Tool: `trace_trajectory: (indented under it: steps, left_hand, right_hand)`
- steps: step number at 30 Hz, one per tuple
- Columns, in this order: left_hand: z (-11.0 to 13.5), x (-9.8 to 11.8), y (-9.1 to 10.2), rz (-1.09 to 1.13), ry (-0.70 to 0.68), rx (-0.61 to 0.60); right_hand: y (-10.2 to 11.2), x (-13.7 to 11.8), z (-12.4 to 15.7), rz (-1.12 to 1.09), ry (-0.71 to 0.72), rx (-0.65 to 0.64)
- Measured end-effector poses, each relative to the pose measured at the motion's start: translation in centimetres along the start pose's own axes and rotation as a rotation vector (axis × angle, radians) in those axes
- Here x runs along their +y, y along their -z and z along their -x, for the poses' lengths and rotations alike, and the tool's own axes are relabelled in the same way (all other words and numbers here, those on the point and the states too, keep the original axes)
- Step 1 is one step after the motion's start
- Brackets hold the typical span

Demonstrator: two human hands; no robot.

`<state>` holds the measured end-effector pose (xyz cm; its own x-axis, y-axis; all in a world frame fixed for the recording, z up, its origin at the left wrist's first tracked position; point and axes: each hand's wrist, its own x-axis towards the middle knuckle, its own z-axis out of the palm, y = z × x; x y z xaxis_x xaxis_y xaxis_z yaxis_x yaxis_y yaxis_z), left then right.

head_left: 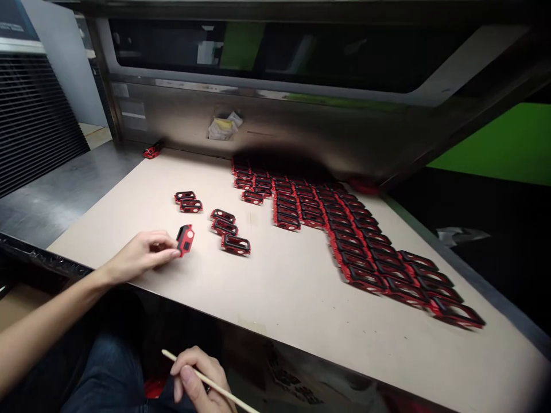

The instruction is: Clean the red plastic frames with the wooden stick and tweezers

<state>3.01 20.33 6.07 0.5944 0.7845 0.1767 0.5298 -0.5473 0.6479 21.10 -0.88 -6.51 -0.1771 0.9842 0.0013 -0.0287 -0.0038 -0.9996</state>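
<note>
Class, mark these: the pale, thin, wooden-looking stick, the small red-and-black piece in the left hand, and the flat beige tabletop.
Pale, thin, wooden-looking stick (215,385): head view, its shaft.
Small red-and-black piece (185,240): head view, its red face.
Flat beige tabletop (284,281): head view, its bare surface.

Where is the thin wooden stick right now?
In the head view, the wooden stick is at the bottom, left of centre, held in the right hand, below the near edge of the pale tabletop in the picture.

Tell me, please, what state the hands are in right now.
Left hand: closed, pinching a red-and-black frame part.
Right hand: closed, holding a thin wooden stick.
</note>
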Motion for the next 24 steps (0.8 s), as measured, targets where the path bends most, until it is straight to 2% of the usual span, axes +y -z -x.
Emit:
trace_trajectory:
  steps: [2,6,10,13,16,24]
  left_hand:
    - [4.5,1.3,-0.4,0.127,0.066,0.070]
    - [12.8,3.6,-2.3,0.324,0.228,0.212]
    - [18.1,4.9,-4.7,0.661,0.472,0.395]
    - [20.5,5.6,-5.8,0.714,0.560,0.438]
    - [22.0,6.0,-6.3,0.719,0.583,0.431]
    - [23.1,6.0,-6.6,0.724,0.560,0.387]
  right_hand:
    - [0.5,-1.0,-0.4,-0.056,0.039,-0.030]
    - [0.5,-3.0,-1.4,-0.041,0.187,-0.001]
    - [-1.3,-4.2,-2.4,-0.074,0.182,0.035]
    - [-3.3,-4.4,-2.7,-0.067,0.148,-0.004]
    - [-4.9,-4.2,-2.5,-0.040,0.098,-0.065]
    - [-6.4,-3.8,-1.6,-0.042,0.050,-0.141]
